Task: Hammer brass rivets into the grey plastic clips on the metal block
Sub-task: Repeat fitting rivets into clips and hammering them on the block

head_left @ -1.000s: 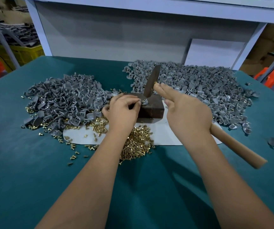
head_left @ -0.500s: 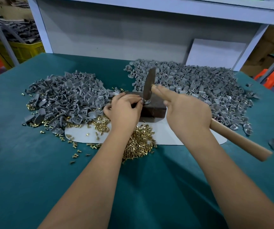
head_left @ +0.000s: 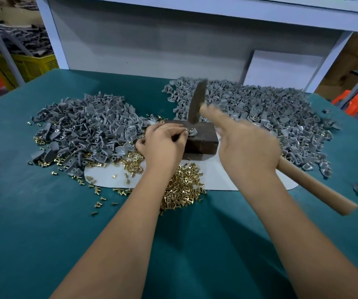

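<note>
Just hammer, seemingly blurred, above clip at block edge.

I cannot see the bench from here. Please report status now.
Left hand pinches clip on metal block. Right hand grips hammer, head blurred above clip. Nothing blocks the strike.

A single head-worn, wide-angle view looks forward and down from above the near edge of the table; both forearms reach away from the lens into the middle of the frame, so the camera sits close over the work; straight lines bow near the borders; the far side faces a grey back panel under a shelf; no second view shares the scene.
</note>
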Demonstrator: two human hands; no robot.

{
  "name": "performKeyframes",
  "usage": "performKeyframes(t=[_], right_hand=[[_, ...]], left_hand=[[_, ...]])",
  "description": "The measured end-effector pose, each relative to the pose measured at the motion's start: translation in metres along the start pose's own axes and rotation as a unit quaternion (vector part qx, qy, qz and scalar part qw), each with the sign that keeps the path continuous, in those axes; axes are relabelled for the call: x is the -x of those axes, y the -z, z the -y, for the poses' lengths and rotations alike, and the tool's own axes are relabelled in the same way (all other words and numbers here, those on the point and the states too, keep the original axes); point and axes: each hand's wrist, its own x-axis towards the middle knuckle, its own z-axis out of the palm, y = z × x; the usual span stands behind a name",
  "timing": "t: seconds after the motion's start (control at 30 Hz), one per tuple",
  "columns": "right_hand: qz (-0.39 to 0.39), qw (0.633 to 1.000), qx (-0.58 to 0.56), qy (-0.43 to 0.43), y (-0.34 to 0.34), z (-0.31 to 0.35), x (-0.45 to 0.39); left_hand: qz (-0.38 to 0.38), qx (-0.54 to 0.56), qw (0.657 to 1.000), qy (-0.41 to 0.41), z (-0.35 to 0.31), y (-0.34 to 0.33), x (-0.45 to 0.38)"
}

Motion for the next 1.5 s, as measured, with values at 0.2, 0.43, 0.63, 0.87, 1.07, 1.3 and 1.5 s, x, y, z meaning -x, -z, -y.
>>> performKeyframes(t=[0.2,0.43,0.63,0.87,1.07,1.3,1.5], right_hand=[[-0.026,0.999,-0.020,-0.042,-0.001,-0.002,-0.001],[0.007,0.999,-0.018,-0.028,-0.003,-0.002,-0.002],[0.019,1.000,-0.002,-0.011,0.000,0.001,0.003],[-0.068,0.996,-0.029,-0.039,0.006,-0.008,-0.006],[0.055,0.998,-0.003,0.012,-0.002,-0.007,0.002],[0.016,1.000,0.015,0.004,-0.003,-0.002,0.001],[0.000,0.999,-0.036,-0.014,-0.010,-0.008,-0.013]], left_hand=[[0.000,0.007,1.000,0.003,0.001,-0.001,0.000],[-0.004,0.003,1.000,0.003,0.000,0.000,0.000],[-0.006,0.005,1.000,0.000,0.000,0.000,0.001],[-0.002,0.011,1.000,0.003,0.000,0.000,0.001],[-0.009,0.018,1.000,0.002,-0.002,0.002,0.002],[-0.001,-0.007,1.000,0.009,-0.002,0.001,0.001],[0.021,-0.021,0.999,0.023,-0.003,0.001,0.000]])
